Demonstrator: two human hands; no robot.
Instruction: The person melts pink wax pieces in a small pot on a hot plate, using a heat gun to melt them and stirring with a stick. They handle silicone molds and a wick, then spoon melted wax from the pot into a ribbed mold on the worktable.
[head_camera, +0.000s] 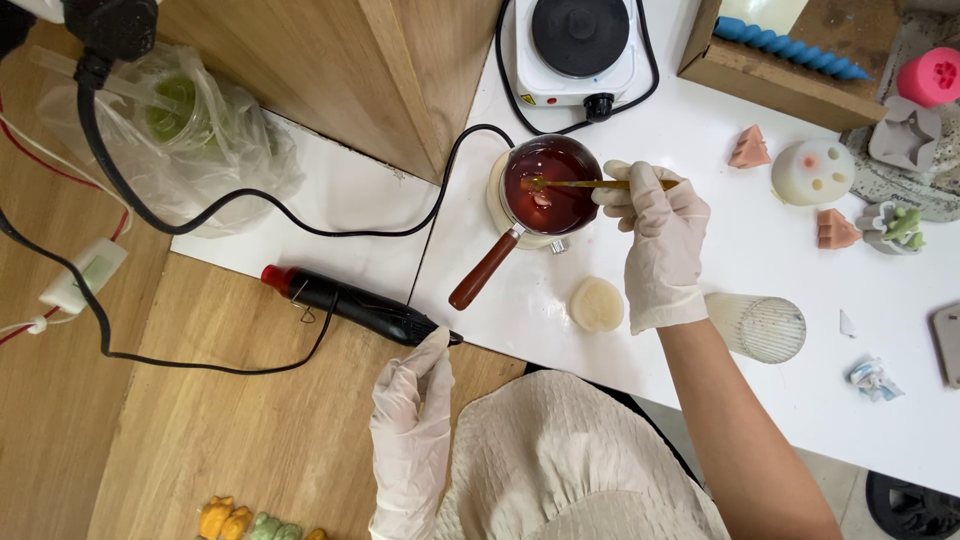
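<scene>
Right hand, gloved in white, is closed on a thin yellow stick. The stick's far end dips into dark red liquid in a small melting pot. The pot has a brown wooden handle angled toward the person, and sits on a pale round base on the white table.

Left hand, also gloved, lies open and flat with fingers together, holding nothing. Its fingertips are just beside the rear end of a black heat gun with a red nozzle, below-left of the pot.

A round cream wax disc lies just below the pot. A ribbed clear cup lies on its side to the lower right. A white hotplate stands just above the pot.
</scene>
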